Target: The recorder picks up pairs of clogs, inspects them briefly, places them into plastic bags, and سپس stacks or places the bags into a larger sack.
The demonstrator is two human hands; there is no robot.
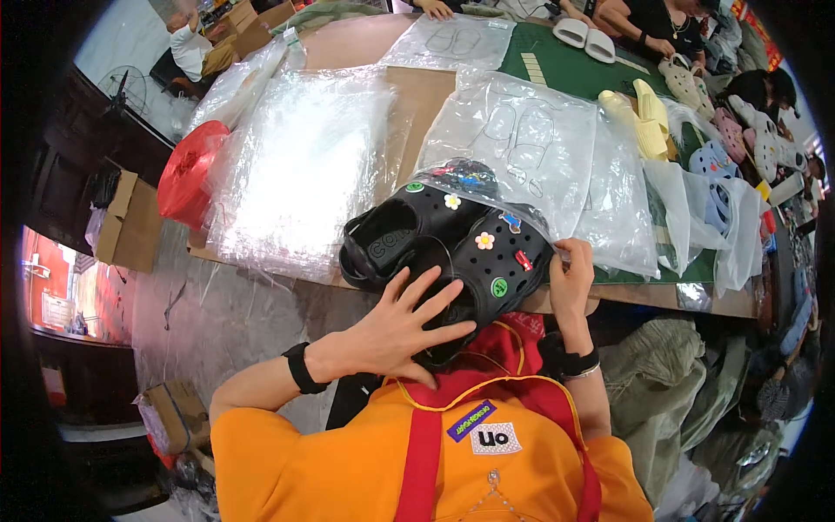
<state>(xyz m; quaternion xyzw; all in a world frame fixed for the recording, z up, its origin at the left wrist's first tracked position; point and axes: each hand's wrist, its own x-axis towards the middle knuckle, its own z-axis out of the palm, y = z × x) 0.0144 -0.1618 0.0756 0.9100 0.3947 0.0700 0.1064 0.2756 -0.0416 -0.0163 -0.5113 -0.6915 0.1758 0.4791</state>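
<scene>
A pair of black clogs (487, 261) with flower and other colourful charms lies at the table's near edge, toes pointing away from me. Their toe ends are partly under the mouth of a clear plastic bag (531, 139) printed with shoe outlines. My left hand (396, 326) rests on the heel end of the nearer clog, fingers spread wide. At the clogs' right side, my right hand (571, 283) pinches the edge of the bag's mouth.
Left of the clogs lies a stack of clear plastic bags (300, 165), beside a red roll (191, 174). Yellow slides (648, 122), white slides (584, 40) and several other clogs sit to the right. Other people work around the table. Grey-green sacks (657, 365) stand at my right.
</scene>
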